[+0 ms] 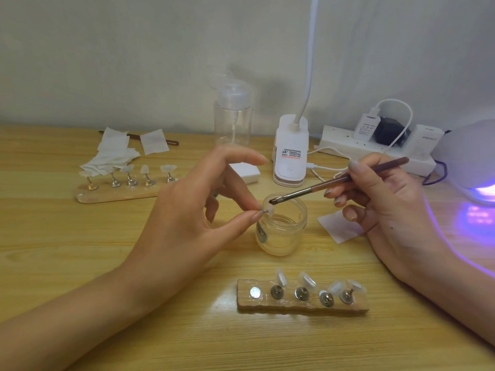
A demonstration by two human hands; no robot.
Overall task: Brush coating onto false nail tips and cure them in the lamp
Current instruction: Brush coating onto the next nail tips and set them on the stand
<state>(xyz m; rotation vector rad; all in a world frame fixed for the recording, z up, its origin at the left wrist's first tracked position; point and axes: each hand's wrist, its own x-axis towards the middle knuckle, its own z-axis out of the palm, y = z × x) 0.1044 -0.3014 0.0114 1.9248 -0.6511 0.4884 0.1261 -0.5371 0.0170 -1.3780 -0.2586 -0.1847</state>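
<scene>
Nail tip [270,210] is over the jar [281,236] rim, about its 10 o'clock, pinched between the left hand [192,210] thumb and a fingertip, other fingers loose. Right hand [388,199] grips the brush [340,180], bristles right at the tip. Glowing lamp [466,156] at 3 o'clock on the surface [80,263].

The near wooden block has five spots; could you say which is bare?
The leftmost spot: a bare shiny disc; the other four hold nail tips.
</scene>
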